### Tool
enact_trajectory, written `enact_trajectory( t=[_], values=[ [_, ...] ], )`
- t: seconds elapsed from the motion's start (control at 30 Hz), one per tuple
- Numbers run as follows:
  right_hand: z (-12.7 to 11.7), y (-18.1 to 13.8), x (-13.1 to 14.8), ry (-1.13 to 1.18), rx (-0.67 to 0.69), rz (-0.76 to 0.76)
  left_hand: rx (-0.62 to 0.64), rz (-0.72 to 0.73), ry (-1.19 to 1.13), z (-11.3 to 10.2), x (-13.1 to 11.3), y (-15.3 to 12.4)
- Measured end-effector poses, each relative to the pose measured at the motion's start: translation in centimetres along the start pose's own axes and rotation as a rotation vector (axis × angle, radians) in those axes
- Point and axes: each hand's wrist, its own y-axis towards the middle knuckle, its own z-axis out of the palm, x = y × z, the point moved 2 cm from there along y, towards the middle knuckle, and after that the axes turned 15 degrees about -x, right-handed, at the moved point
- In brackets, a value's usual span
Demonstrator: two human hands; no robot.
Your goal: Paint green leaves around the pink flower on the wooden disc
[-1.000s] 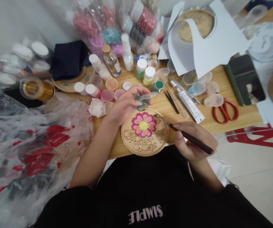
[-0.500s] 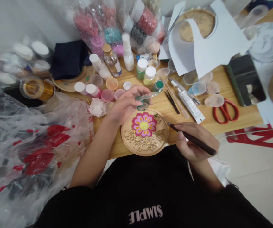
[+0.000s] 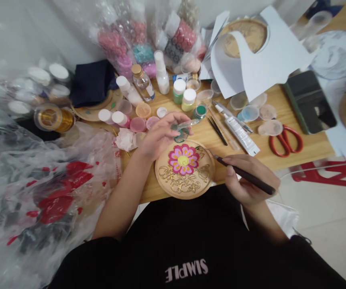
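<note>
A round wooden board point(image 3: 167, 164) lies at the table's front edge, bearing a pink-and-magenta flower point(image 3: 183, 159) with a yellow centre and gold outlined scrolls. My left hand point(image 3: 165, 134) is above its far left rim, fingers closed on a small clear plastic cup point(image 3: 181, 134) with green in it. A dark-handled tool with a thin tip point(image 3: 248, 176) is pinched in my right hand point(image 3: 249, 178). Its tip is at the board's right side, close to the gold leaf outlines; whether it touches cannot be made out.
Behind the board stand an open green paint jar point(image 3: 200, 111), lidded jars and small cups. To the right lie black tweezers point(image 3: 217, 130), a white tube point(image 3: 239, 132), red-handled scissors point(image 3: 285, 140) and a phone point(image 3: 310, 102). Crumpled plastic bags point(image 3: 55, 192) fill the left.
The whole view has shifted slightly, with far objects appearing lower and the left side further right. Both hands keep their holds, and the tool's tip stays near the board's right side.
</note>
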Motion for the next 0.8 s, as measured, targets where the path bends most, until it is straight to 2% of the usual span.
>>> enact_trajectory(
  t=[0.1,0.27,0.33,0.4,0.47,0.63,0.8],
  values=[
    [0.0,-0.1,-0.2,0.021,-0.083,0.090,0.000,-0.004,-0.004,-0.1,0.1,0.1],
    [0.5,0.8,-0.7,0.209,-0.437,0.463,0.001,-0.006,-0.012,-0.2,0.0,0.0],
    [1.1,1.4,-0.8,0.331,-0.486,0.592,0.000,-0.005,-0.005,-0.1,-0.1,-0.1],
    [1.7,1.8,-0.8,0.395,-0.475,0.662,-0.007,-0.002,0.009,-0.1,-0.1,-0.2],
    [2.2,2.0,-0.3,0.377,-0.440,0.629,-0.017,0.002,0.024,-0.1,-0.2,-0.2],
    [3.3,1.9,1.5,0.196,-0.245,0.332,-0.039,0.010,0.029,0.0,-0.2,-0.4],
    [4.5,2.4,2.2,0.121,-0.064,0.136,-0.056,0.024,0.046,0.1,-0.2,-0.5]
  ],
)
